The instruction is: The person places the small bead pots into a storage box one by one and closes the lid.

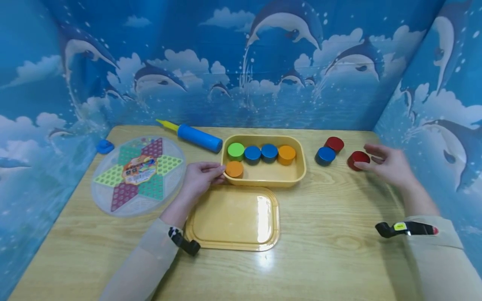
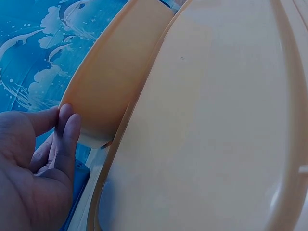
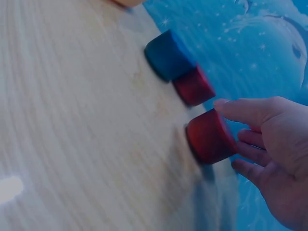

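Note:
My left hand point(image 1: 203, 177) pinches the left end of a yellow plastic box point(image 1: 271, 179) by its rim, thumb and fingers on either side in the left wrist view. Inside are a green round block point(image 1: 236, 151), two blue ones and two orange ones, one orange block point(image 1: 234, 169) by the left wall. At the right, my right hand point(image 1: 389, 165) is spread around a red round block point(image 1: 359, 160) on the table. The thumb overlaps its near side; the other fingers stay loosely bent at its far side. Left of it, a blue block point(image 1: 325, 156) adjoins another red block point(image 1: 334, 144).
A yellow lid point(image 1: 233, 217) lies on the table in front of the box. To the left are a round star-patterned game board point(image 1: 139, 175), a blue pump point(image 1: 199, 137) with a yellow tip and a small blue object point(image 1: 105, 146). A dolphin-print curtain point(image 1: 241, 62) surrounds the table's back.

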### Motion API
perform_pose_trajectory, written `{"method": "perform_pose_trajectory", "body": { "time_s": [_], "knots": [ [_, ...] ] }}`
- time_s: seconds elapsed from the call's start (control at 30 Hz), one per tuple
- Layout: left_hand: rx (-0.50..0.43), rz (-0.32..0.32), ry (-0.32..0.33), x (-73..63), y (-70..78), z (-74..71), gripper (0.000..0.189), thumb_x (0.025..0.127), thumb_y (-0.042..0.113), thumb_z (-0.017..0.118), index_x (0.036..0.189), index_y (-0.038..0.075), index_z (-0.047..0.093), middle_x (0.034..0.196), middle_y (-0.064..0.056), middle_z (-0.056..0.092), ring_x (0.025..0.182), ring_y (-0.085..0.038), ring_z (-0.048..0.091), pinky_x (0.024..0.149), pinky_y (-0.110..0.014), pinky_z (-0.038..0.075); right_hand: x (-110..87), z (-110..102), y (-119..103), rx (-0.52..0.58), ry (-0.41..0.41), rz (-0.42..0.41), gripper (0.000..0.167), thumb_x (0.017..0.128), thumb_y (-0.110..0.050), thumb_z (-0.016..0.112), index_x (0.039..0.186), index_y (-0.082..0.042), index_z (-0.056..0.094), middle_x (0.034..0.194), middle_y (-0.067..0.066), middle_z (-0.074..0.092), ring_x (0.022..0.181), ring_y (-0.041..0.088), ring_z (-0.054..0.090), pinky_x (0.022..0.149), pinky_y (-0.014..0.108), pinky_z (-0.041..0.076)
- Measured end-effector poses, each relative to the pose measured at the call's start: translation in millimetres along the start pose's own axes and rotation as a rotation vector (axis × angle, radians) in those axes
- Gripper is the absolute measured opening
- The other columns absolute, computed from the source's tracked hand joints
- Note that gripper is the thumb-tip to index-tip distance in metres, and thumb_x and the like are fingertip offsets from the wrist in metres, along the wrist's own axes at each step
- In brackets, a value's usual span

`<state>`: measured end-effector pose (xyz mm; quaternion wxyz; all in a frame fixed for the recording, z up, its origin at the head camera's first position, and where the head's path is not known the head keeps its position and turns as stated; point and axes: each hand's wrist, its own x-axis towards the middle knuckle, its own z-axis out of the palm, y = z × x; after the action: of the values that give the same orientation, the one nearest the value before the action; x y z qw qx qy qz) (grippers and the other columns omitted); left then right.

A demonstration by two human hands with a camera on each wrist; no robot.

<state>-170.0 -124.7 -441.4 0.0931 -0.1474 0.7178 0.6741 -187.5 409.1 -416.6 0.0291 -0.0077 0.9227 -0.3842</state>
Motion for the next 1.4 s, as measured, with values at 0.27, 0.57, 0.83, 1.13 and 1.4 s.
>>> {"method": "perform_pose_trajectory", "body": {
  "time_s": [0.27,0.57,0.83,1.13,1.4],
  "knots": [
    [0.022,-0.009,0.002,0.9,-0.5,-0.4,0.029,0.099,0.016,0.079,0.123,0.000,0.073,0.107,-0.018,0.074,0.091,-0.027,0.076,0.080,-0.034,0.066,5.5,16,23,-0.005,0.047,0.011,0.079,0.096,-0.027,0.082,0.153,0.012,0.044,0.146,0.039,0.051,0.120,0.045,0.062,0.075,0.000,0.047],
    [0.020,-0.010,0.012,0.5,0.1,1.0,0.029,0.098,0.015,0.079,0.122,0.000,0.073,0.106,-0.018,0.075,0.090,-0.026,0.076,0.079,-0.033,0.066,2.6,14,8,0.027,0.045,0.054,0.085,0.096,-0.039,0.081,0.157,0.006,0.043,0.151,0.034,0.049,0.126,0.052,0.058,0.072,0.004,0.051],
    [0.001,-0.016,0.010,-1.3,2.3,0.8,0.029,0.099,0.012,0.078,0.123,-0.002,0.072,0.107,-0.019,0.075,0.088,-0.025,0.076,0.079,-0.034,0.067,-3.0,6,-44,0.044,0.031,-0.008,0.087,0.092,-0.046,0.083,0.158,-0.002,0.047,0.149,0.024,0.054,0.128,0.047,0.061,0.073,0.005,0.053],
    [-0.013,-0.003,0.008,-1.4,1.9,0.6,0.028,0.098,0.011,0.079,0.122,-0.003,0.072,0.105,-0.019,0.075,0.086,-0.024,0.076,0.079,-0.034,0.067,-6.1,14,-91,0.067,-0.004,-0.135,0.073,0.094,-0.029,0.085,0.154,-0.003,0.052,0.152,0.020,0.053,0.128,0.042,0.061,0.081,0.004,0.053],
    [0.000,-0.012,0.016,-0.5,1.3,0.7,0.029,0.097,0.013,0.080,0.122,-0.001,0.073,0.105,-0.018,0.076,0.088,-0.025,0.076,0.079,-0.034,0.067,-2.3,31,-124,0.085,-0.065,-0.187,0.068,0.093,-0.025,0.086,0.150,-0.004,0.055,0.143,0.016,0.059,0.121,0.035,0.064,0.082,0.010,0.056]
  ]
}}
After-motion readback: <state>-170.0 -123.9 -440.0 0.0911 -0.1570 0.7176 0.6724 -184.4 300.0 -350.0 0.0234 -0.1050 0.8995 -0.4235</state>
